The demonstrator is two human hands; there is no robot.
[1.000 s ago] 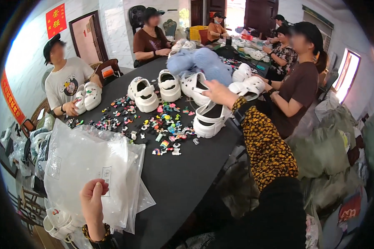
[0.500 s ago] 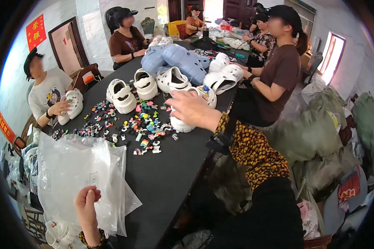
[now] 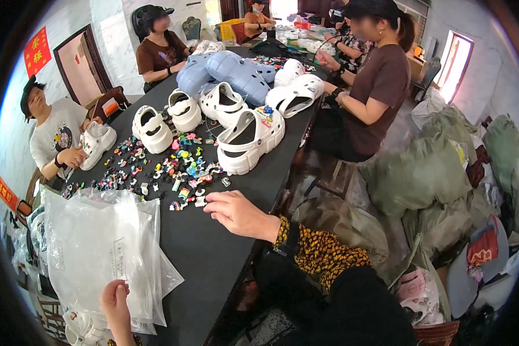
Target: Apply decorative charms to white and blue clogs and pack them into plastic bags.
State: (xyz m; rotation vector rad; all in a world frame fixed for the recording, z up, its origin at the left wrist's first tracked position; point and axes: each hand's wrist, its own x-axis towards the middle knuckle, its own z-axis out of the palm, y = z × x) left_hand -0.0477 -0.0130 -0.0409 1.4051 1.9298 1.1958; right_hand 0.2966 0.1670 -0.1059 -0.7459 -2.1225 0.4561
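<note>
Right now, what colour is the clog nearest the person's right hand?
White, with small coloured charms on its top: the clog beyond the right hand, seen in the head view.

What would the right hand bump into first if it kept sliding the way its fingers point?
Probably the small white charm just past the right hand, at the near edge of the charm pile; depth is hard to judge.

Clear bags (image 3: 98, 254) flat; charms (image 3: 173, 170) scattered.

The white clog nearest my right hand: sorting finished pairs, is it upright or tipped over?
Upright: the white clog rests sole-down on the black table, opening facing up, colourful charms on its toe.
</note>
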